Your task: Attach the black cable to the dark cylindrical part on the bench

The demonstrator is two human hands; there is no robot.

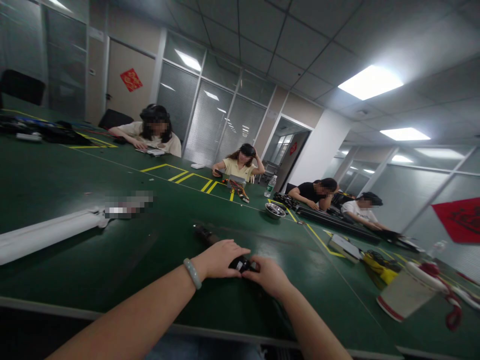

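Note:
A long black cylindrical object lies at a slant on the green table in front of me; its exact kind is hard to make out. My left hand, with a pale bracelet on its wrist, is closed over the near part of it from above. At its near end, my right hand closes its thumb and fingers on a small dark part. Between the hands a pale label shows on the black surface. Fingers cover much of the near end.
A long white wrapped object lies to the left. Ahead are a metal bowl, a water bottle and a box with wires. A paper bucket stands right. Several people sit around the far side.

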